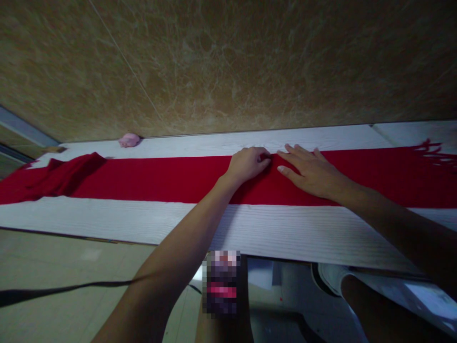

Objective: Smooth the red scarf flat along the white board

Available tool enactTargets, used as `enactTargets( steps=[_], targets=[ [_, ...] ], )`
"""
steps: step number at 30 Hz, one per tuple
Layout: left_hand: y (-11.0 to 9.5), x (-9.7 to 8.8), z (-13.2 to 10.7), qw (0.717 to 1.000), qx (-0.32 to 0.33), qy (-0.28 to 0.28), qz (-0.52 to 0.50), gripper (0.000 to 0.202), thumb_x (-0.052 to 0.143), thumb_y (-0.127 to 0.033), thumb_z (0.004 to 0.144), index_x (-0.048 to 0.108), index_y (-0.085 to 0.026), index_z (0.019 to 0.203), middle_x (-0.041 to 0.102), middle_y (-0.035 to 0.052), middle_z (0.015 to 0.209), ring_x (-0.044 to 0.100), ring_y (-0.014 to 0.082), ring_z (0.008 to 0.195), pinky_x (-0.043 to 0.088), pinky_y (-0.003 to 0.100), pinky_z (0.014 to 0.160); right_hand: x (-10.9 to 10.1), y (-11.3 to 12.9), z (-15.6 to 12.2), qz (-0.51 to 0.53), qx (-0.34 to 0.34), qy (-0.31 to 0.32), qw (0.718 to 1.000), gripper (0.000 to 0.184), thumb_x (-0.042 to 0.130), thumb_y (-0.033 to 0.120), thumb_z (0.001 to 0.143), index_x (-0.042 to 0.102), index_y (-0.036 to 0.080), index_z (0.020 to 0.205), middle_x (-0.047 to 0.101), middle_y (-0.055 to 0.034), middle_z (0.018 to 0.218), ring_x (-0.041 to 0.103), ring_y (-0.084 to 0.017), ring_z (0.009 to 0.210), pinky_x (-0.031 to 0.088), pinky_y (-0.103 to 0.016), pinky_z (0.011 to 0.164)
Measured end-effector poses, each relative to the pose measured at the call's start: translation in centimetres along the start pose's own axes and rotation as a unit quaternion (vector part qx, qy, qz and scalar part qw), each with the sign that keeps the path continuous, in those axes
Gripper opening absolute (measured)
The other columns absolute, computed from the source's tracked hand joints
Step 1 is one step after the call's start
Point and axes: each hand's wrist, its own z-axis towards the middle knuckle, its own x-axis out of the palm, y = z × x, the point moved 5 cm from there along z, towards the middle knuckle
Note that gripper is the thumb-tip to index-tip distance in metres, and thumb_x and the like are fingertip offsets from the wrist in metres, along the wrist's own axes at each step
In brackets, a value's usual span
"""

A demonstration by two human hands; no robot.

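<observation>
A long red scarf (160,178) lies stretched across a white wood-grain table (271,228), bunched at its left end and fringed at its right end (437,152). My left hand (248,163) is curled in a loose fist, pinching the scarf's far edge near the middle. Just to its right, my right hand (309,169) lies flat on the scarf with fingers stretched out, pressing the cloth down.
A small pink object (129,139) sits at the table's far edge on the left, against a brown marbled wall (228,62). A black cord (64,289) crosses the tiled floor at the lower left. White items lie under the table's near edge.
</observation>
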Motion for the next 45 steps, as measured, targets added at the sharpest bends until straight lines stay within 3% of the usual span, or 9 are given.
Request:
enactTargets(
  steps=[17, 23, 35, 40, 45],
  targets=[
    [0.04, -0.04, -0.07, 1.000, -0.003, -0.001, -0.003, 0.032, 0.066, -0.032, 0.106, 0.080, -0.026, 0.134, 0.084, 0.0070, 0.118, 0.076, 0.0242, 0.107, 0.056, 0.034, 0.093, -0.05, 0.24, -0.09, -0.003, 0.005, 0.018, 1.000, 0.074, 0.035, 0.063, 0.110, 0.048, 0.023, 0.171, 0.038, -0.0133, 0.180, 0.033, -0.042, 0.166, 0.026, -0.076, 0.130],
    [0.07, 0.06, -0.05, 1.000, 0.003, -0.004, 0.006, 0.032, 0.065, -0.033, 0.106, 0.081, -0.028, 0.134, 0.084, 0.0051, 0.118, 0.077, 0.0247, 0.109, 0.057, 0.034, 0.095, -0.11, 0.09, -0.01, 0.019, -0.008, -0.019, 1.000, 0.073, 0.035, 0.065, 0.110, 0.050, 0.027, 0.170, 0.038, -0.0128, 0.180, 0.034, -0.043, 0.165, 0.027, -0.078, 0.129],
    [0.22, 0.10, -0.06, 1.000, 0.003, -0.009, -0.004, 0.032, 0.066, -0.035, 0.106, 0.081, -0.028, 0.133, 0.084, 0.0057, 0.115, 0.077, 0.0244, 0.105, 0.058, 0.035, 0.093, -0.05, 0.12, -0.08, -0.008, 0.029, 0.019, 0.999, 0.075, 0.036, 0.064, 0.110, 0.047, 0.024, 0.172, 0.036, -0.0129, 0.181, 0.029, -0.041, 0.167, 0.023, -0.075, 0.132],
    [0.10, 0.01, -0.09, 1.000, 0.002, -0.003, -0.003, 0.032, 0.066, -0.033, 0.106, 0.081, -0.027, 0.134, 0.084, 0.0061, 0.113, 0.077, 0.0239, 0.104, 0.057, 0.034, 0.092, 0.23, -0.02, -0.14, -0.007, 0.021, -0.018, 1.000, 0.078, 0.034, 0.069, 0.110, 0.045, 0.025, 0.173, 0.033, -0.0136, 0.183, 0.028, -0.043, 0.167, 0.024, -0.078, 0.130],
    [0.08, -0.03, -0.07, 1.000, -0.003, -0.005, -0.004, 0.031, 0.067, -0.033, 0.105, 0.082, -0.027, 0.132, 0.084, 0.0057, 0.110, 0.077, 0.0237, 0.100, 0.056, 0.033, 0.089, 0.30, 0.24, -0.24, -0.020, 0.022, 0.016, 0.999, 0.077, 0.033, 0.068, 0.110, 0.046, 0.025, 0.173, 0.034, -0.0134, 0.182, 0.028, -0.042, 0.168, 0.023, -0.077, 0.130]
  ],
)
